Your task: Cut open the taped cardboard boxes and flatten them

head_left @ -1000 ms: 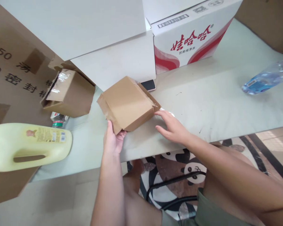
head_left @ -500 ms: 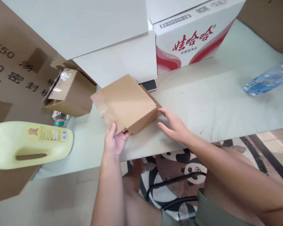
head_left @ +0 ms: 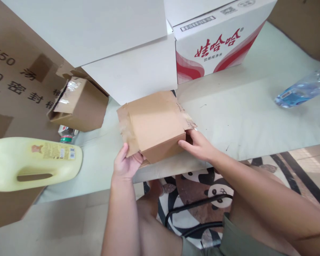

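A small brown cardboard box (head_left: 160, 122) is held between both hands near the table's front edge. Clear tape runs along its left flap, and its right flap has a torn, marked edge. My left hand (head_left: 128, 161) is closed on the left end, thumb on the taped flap and fingers hidden beneath. At the right end my right hand (head_left: 200, 144) grips the box, thumb against the front side and fingertips hidden under the flap. Behind the box, only a dark corner of a phone (head_left: 174, 93) shows.
Left stand another open cardboard box (head_left: 89, 106), a green-capped bottle (head_left: 66, 138) and a large yellow jug (head_left: 61, 167). White boxes (head_left: 138, 67) and a red-and-white carton (head_left: 216, 53) line the back. A plastic water bottle (head_left: 300, 90) lies far right on the pale-covered table (head_left: 245, 117).
The box has turned and shifted right, covering most of the phone. Its right flap now sticks out, and my right hand has closed on that end.
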A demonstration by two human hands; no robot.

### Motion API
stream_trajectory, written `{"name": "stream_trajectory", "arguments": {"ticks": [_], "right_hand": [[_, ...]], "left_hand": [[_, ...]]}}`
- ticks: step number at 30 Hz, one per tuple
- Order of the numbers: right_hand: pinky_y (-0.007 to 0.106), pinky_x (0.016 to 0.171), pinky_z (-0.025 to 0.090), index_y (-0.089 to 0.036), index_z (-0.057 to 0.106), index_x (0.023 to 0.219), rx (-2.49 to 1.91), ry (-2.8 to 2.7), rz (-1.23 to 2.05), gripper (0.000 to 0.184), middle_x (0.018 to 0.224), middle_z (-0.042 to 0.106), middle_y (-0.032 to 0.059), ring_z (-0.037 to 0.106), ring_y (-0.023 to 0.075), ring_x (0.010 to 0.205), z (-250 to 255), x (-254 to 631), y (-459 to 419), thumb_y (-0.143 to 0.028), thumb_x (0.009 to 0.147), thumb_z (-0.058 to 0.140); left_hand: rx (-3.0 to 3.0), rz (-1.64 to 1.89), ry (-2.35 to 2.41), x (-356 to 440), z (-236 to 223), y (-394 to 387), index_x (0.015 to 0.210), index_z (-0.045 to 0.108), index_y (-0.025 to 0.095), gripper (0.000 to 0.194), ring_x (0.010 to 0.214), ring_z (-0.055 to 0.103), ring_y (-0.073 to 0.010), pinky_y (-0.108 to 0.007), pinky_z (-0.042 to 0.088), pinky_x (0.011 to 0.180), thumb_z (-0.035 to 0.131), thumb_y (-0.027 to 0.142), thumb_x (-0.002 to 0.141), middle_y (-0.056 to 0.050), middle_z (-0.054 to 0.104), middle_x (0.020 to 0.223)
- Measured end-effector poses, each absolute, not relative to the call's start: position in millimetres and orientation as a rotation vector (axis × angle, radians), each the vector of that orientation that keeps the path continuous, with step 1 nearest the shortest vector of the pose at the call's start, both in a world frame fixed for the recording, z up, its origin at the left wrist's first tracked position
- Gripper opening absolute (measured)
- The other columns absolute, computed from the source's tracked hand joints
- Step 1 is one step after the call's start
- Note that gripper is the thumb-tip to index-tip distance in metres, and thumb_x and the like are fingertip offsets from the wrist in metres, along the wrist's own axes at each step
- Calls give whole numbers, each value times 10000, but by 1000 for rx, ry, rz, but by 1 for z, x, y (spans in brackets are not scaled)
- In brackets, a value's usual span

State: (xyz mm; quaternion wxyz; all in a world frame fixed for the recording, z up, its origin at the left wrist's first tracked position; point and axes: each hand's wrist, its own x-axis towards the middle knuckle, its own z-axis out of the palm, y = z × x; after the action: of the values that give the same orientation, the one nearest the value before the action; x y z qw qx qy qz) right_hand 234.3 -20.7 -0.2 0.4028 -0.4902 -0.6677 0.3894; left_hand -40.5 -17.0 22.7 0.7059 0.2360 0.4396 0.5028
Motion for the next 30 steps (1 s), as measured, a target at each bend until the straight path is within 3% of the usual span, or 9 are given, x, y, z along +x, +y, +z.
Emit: {"name": "stream_trajectory", "arguments": {"ticks": [3,7,11,14,19,24,27,30], "right_hand": [[495,877,553,-175,601,1221,-1290,-1653,1014,448,1157,713,161,672,316,1019,4,235,-20,-419,846,626],[397,711,549,-187,591,1219,-1371,-1572,916,449,1057,729,122,670,258,841,11,235,-20,-387,820,641],[336,678,513,-217,656,1004,-1323,-1571,852,206,917,740,61,655,210,767,13,235,-19,-339,864,566],[309,637,485,-219,669,925,-1341,-1568,803,163,812,720,35,621,185,691,13,235,-20,-318,863,556],[301,593,473,-221,663,936,-1409,-1483,845,163,773,706,25,585,169,624,8,234,-21,-342,859,587],[354,698,539,-221,592,1244,-1399,-1239,935,419,971,747,65,669,209,783,-1,236,-15,-454,895,589],[373,759,557,-217,647,1096,-1365,-1108,1077,385,968,748,67,697,228,877,-4,237,-10,-539,913,542],[370,714,557,-219,646,1012,-1391,-979,1149,363,922,746,70,703,237,836,-3,235,-7,-551,888,571]], "left_hand": [[543,1176,1029,-34,24,-15,1169,720,222,483,1207,668,-331,-507,542,997,517,570,903,-126,760,1145],[567,1176,1078,-29,23,-11,1215,708,235,636,1309,599,-339,-501,517,1035,467,711,868,-124,727,1250],[683,1365,1170,-29,12,-5,1198,716,249,588,1387,534,-308,-432,472,1104,614,676,807,-91,680,1359],[768,1548,1248,-30,4,-2,1132,738,245,489,1411,513,-270,-366,436,1140,679,596,798,-75,698,1330],[750,1585,1378,-31,0,-2,1023,750,199,425,1212,672,-272,-365,542,1012,684,561,810,-96,768,1135],[742,1386,1324,-34,4,-7,1012,756,204,364,975,755,-241,-331,610,830,701,515,831,-75,789,1013],[731,1292,1260,-33,6,-8,1003,761,182,392,841,761,-256,-347,616,718,745,512,792,-90,789,912],[708,1274,1241,-30,8,-9,1022,757,165,423,887,761,-285,-392,617,785,768,504,770,-119,787,948]]}}
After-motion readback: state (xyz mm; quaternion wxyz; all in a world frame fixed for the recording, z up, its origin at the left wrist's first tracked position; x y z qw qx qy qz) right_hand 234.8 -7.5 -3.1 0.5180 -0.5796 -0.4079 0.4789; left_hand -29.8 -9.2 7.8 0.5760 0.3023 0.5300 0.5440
